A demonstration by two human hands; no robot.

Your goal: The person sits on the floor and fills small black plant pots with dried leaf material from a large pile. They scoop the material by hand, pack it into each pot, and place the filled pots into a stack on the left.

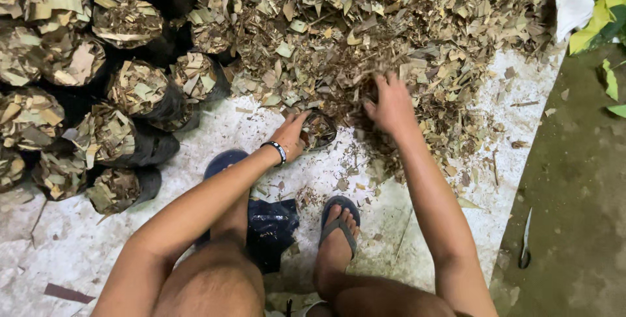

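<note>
Landmark: we take the heap of dry shredded leaves [391,24] as our reference; it spreads over the far part of the pale floor sheet [98,245].
Small bag: a small black bag [318,129] sits at the near edge of the heap, its mouth up and already holding some leaf bits.
Left hand: our left hand [291,136] grips the rim of the small bag on the side away from the heap's middle, fingers curled round it; a dark wristband [278,152] sits at the wrist.
Right hand: our right hand [391,105] lies palm down in the heap just beside the small bag, fingers spread and partly sunk in the leaves; we cannot tell whether it grips any.
Filled bags: a cluster of filled black bags [104,76], each packed to the top with leaf pieces, stands well to the left of the heap, touching one another.
Empty bags: a crumpled stack of dark bags [274,226] lies on the sheet nearer us than the heap, between our feet.
Feet: both feet wear flip-flops [339,226], near the heap's edge.
Knife: a knife [525,245] lies on the bare ground off the sheet, well apart from the heap on the right.
Green leaves: fresh green-yellow leaves [603,11] show at the heap's far right.
</note>
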